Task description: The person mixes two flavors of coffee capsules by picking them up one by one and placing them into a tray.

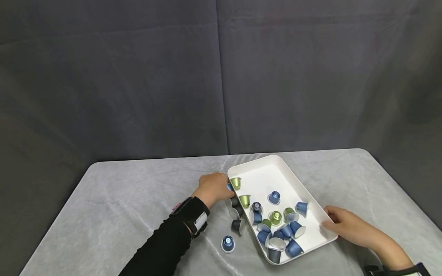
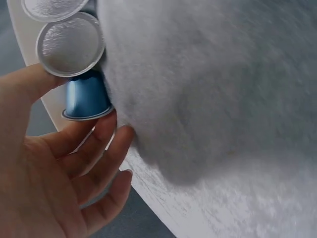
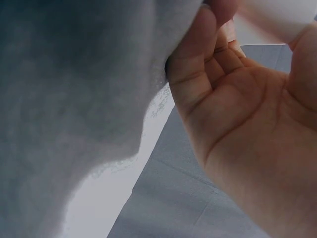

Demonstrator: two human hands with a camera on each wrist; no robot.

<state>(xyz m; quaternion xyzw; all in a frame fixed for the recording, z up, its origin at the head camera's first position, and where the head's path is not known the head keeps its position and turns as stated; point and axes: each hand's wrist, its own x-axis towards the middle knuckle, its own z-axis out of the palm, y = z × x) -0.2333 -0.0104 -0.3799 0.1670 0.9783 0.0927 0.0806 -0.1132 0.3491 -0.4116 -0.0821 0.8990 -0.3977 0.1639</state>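
Observation:
My left hand (image 1: 214, 188) is at the tray's left side, its thumb and fingers about a blue coffee capsule (image 2: 88, 97) with its rim toward the fingers. Beside the thumb, a capsule's silver lid (image 2: 71, 44) faces the left wrist camera. My right hand (image 1: 348, 226) grips the right corner of a white rectangular tray (image 1: 266, 168), thumb over the rim; its fingertips are partly hidden. Blue, green and dark coffee capsules lie in the tray, mostly in its near half, among them a green capsule (image 1: 275, 217) and a blue capsule (image 1: 294, 248).
Several dark capsules lie along the tray's left outer wall, one black capsule (image 1: 236, 226) nearest me. A blue capsule (image 1: 228, 243) stands lid down on the grey cloth-covered table (image 1: 138, 199). A dark grey curtain (image 1: 155, 96) hangs behind the table.

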